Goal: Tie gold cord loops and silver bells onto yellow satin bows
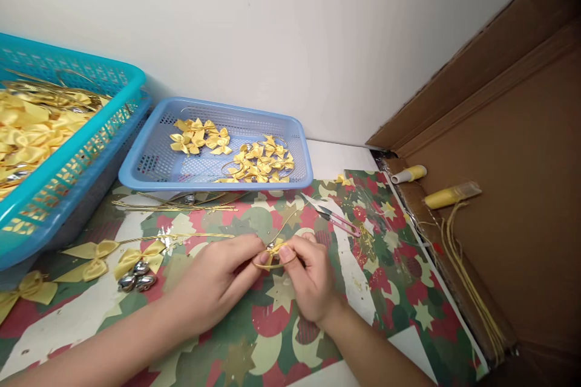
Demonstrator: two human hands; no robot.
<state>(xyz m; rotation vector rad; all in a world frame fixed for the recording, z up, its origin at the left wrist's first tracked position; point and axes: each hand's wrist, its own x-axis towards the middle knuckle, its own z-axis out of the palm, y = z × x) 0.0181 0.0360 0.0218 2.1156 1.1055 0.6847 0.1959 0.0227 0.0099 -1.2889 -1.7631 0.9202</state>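
Note:
My left hand (218, 281) and my right hand (311, 278) meet over the patterned paper (394, 290) on the table. Both pinch a small yellow ribbon bow (271, 254) with a gold cord loop and a little silver bell between the fingertips. A thin gold cord end rises from the bow toward the back. Loose yellow bows (93, 257) and silver bells (136, 278) lie just left of my left hand.
A light blue tray (149, 163) at the back holds finished yellow bows. A teal basket (72, 163) at left is full of bows. Pink-handled snips (336, 217) lie behind my right hand. Yellow thread spools (447, 195) and cords rest by the cardboard wall (521, 151) at right.

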